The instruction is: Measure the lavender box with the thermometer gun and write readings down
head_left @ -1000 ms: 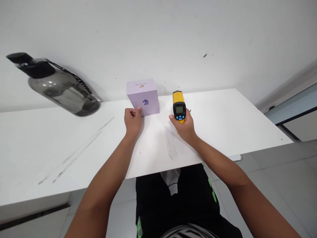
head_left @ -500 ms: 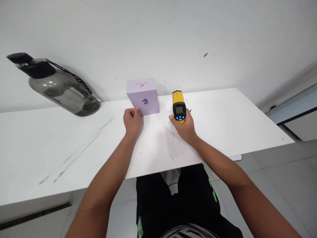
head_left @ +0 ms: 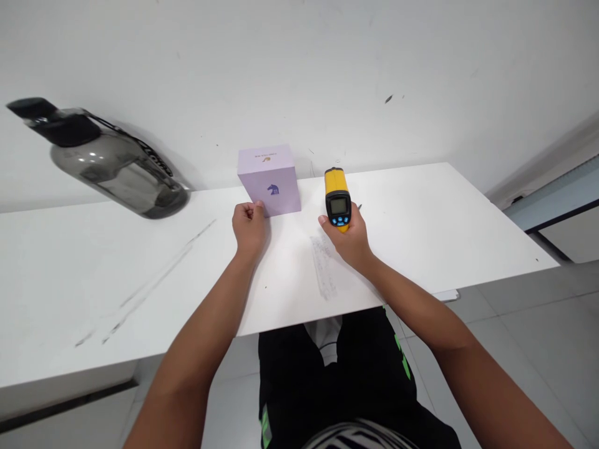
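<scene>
A small lilac box (head_left: 270, 181) with a dark blue emblem stands upright on the white table (head_left: 421, 218), near the wall. My left hand (head_left: 249, 229) rests on the table as a closed fist, its knuckles touching the box's lower left corner. My right hand (head_left: 350, 240) grips the handle of a yellow and black infrared thermometer (head_left: 337, 198), which stands upright just right of the box, its display and blue buttons facing me.
A large smoky-grey water bottle (head_left: 107, 165) with a black cap and strap stands at the far left of the table against the white wall. Grey scuff marks (head_left: 145, 287) streak the tabletop. The table's right edge drops to a tiled floor (head_left: 528, 324).
Nothing has moved on the table; only the view has shifted slightly, with both hands holding their positions.
</scene>
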The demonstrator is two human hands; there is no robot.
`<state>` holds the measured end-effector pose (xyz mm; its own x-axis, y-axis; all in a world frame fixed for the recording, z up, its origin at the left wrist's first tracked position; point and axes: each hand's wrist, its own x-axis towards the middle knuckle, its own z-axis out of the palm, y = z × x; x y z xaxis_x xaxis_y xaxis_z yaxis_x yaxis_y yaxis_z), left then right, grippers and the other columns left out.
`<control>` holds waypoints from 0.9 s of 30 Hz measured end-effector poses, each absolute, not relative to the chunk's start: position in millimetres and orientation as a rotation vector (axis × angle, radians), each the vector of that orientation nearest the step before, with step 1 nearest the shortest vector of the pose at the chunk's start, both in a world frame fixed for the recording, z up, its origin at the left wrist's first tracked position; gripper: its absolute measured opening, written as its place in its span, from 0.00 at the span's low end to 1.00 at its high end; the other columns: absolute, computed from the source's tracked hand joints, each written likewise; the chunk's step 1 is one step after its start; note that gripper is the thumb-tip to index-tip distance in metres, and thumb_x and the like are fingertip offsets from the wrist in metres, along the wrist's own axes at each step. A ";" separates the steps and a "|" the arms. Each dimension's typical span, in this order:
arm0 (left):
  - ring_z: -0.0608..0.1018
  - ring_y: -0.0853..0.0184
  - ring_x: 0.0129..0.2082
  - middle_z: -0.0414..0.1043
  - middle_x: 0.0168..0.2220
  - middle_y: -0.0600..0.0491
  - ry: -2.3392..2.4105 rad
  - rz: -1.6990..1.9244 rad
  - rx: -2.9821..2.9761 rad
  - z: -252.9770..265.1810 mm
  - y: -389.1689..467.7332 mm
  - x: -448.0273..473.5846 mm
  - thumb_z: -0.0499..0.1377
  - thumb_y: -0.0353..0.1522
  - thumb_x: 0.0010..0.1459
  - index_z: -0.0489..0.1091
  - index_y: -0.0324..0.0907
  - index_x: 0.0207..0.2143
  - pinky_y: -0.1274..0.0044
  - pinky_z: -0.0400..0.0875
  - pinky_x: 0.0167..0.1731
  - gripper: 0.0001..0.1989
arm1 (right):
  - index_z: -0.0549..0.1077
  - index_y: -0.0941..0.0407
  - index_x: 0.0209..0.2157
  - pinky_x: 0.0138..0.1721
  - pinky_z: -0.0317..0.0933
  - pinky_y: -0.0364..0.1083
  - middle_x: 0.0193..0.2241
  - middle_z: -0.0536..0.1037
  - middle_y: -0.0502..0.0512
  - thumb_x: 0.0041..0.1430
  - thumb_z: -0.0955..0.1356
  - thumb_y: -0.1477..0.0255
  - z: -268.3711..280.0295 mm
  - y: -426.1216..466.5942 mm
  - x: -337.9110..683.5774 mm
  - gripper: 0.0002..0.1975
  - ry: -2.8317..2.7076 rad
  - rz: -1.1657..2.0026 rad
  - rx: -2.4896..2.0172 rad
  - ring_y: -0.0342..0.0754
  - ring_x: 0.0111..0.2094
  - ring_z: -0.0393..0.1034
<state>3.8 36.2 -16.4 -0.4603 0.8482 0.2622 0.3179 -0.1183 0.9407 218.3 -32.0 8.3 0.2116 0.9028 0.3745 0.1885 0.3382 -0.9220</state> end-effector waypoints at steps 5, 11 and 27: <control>0.70 0.71 0.27 0.68 0.27 0.55 1.713 1.606 1.273 -17.1 37.6 3.7 0.60 0.37 0.60 0.66 0.41 0.32 0.76 0.64 0.32 0.09 | 0.65 0.52 0.37 0.36 0.64 0.50 0.31 0.69 0.49 0.51 0.73 0.62 9.0 -32.7 218.2 0.16 -1.287 0.690 -1.142 0.46 0.33 0.65; 0.72 0.70 0.30 0.71 0.32 0.54 1.691 1.619 1.259 -17.8 39.3 4.1 0.59 0.34 0.60 0.67 0.41 0.34 0.75 0.67 0.34 0.06 | 0.65 0.52 0.38 0.36 0.64 0.50 0.31 0.69 0.48 0.51 0.73 0.62 8.4 -32.7 218.0 0.17 -1.292 0.685 -1.145 0.46 0.33 0.65; 0.71 0.70 0.31 0.71 0.35 0.52 1.702 1.608 1.258 -17.5 38.5 4.1 0.59 0.33 0.60 0.67 0.42 0.35 0.75 0.67 0.35 0.04 | 0.65 0.52 0.38 0.37 0.64 0.50 0.32 0.69 0.49 0.51 0.73 0.61 10.4 -34.4 218.0 0.17 -1.302 0.676 -1.160 0.46 0.33 0.64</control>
<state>4.1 38.5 -17.5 -0.4630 0.8526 0.2421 0.2898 -0.1126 0.9504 218.0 -34.4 10.4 0.2032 0.9045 0.3749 0.2140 0.3326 -0.9185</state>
